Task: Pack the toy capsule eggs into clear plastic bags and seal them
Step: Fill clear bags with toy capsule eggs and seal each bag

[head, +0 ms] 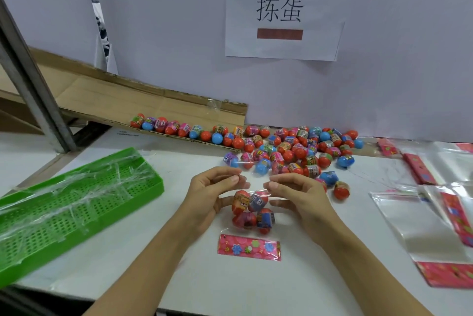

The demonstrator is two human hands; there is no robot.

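At the centre of the frame, a clear plastic bag [252, 216] lies on the white worktop [179, 277]. It holds four capsule eggs [249, 210], and its pink flowered header strip [249, 248] points toward the lower edge of the frame. The left hand [212, 187] pinches the bag's open upper edge between thumb and fingertips. The right hand [297, 193] pinches the same edge from the opposite side (fingers curled, thumb below). The two hands are close together but do not touch.

A loose pile of capsule eggs [294, 152] lies just above the hands and extends right of centre. A row of eggs runs along a flattened cardboard sheet [153, 103] at upper left. A green perforated tray [76, 203], covered with crumpled clear film, occupies the left side of the frame. Empty bags [422, 223] with pink headers lie at the right edge. A paper sign [281, 16] hangs on the white back wall.
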